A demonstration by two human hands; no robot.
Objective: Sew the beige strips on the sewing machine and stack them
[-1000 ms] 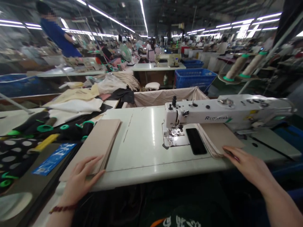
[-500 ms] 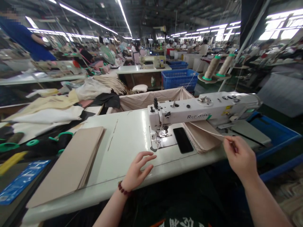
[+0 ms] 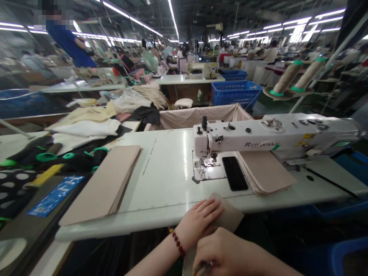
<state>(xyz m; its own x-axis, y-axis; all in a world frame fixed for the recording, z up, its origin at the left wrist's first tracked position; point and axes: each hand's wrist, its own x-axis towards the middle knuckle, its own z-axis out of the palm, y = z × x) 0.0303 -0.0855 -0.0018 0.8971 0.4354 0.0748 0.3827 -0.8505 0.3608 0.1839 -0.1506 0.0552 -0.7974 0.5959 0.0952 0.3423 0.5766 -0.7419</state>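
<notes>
A beige fabric piece (image 3: 230,216), partly blurred, lies slanted across the table's front edge and runs down under my hands. My left hand (image 3: 198,222), with a dark red bead bracelet, rests on it, fingers stretched out; its thumb is largely hidden. Close below, my right hand (image 3: 224,251) is closed around a small metal-tipped tool (image 3: 204,266), whose exact kind is unclear. The fabric passes beside and below this fist. Behind my hands stands a white sewing machine (image 3: 244,134). A black phone (image 3: 235,173) lies right of its needle plate, beside a stack of beige pieces (image 3: 267,172).
Another beige stack (image 3: 100,188) lies on the table's left side. A blue packet (image 3: 56,195) and dark thread spools (image 3: 99,157) are farther left. Thread cones (image 3: 287,78) stand behind the machine. A fabric-lined bin (image 3: 198,115) borders the far edge, with a blue crate (image 3: 235,94) beyond.
My right hand has moved left and down from the right stack, bringing a beige piece in front of me. My left hand has come onto that piece. The view has turned left.
</notes>
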